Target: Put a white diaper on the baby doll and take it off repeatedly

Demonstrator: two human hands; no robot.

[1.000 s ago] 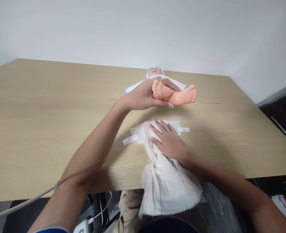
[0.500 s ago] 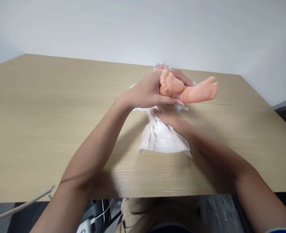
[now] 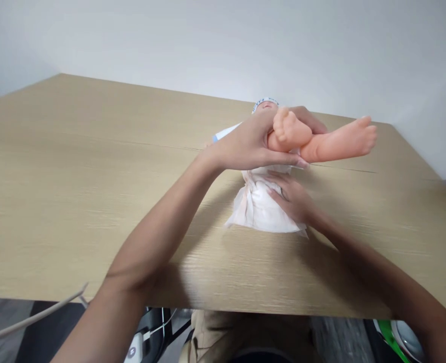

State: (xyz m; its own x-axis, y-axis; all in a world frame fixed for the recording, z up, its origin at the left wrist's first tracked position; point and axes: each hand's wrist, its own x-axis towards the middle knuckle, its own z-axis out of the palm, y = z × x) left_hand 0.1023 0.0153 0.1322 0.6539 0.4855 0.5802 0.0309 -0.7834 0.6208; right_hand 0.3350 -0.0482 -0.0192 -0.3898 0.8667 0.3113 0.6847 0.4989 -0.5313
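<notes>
A baby doll [image 3: 332, 141] lies on its back at the far side of the wooden table [image 3: 75, 191], its head in a small cap toward the wall. My left hand [image 3: 256, 146] is wrapped round the doll's ankles and holds both legs up off the table. A white diaper [image 3: 256, 209] lies spread under the raised legs. My right hand [image 3: 291, 196] rests flat on the diaper, fingers stretched out toward the doll.
A white wall stands right behind the table. A grey cable [image 3: 29, 317] hangs off the near left edge, and a white charger [image 3: 134, 348] lies on the floor below. Something green and grey [image 3: 396, 338] shows at the lower right.
My right hand has slid the diaper from the near table edge forward under the doll's raised legs. My left hand kept hold of the legs and lifted them a little higher.
</notes>
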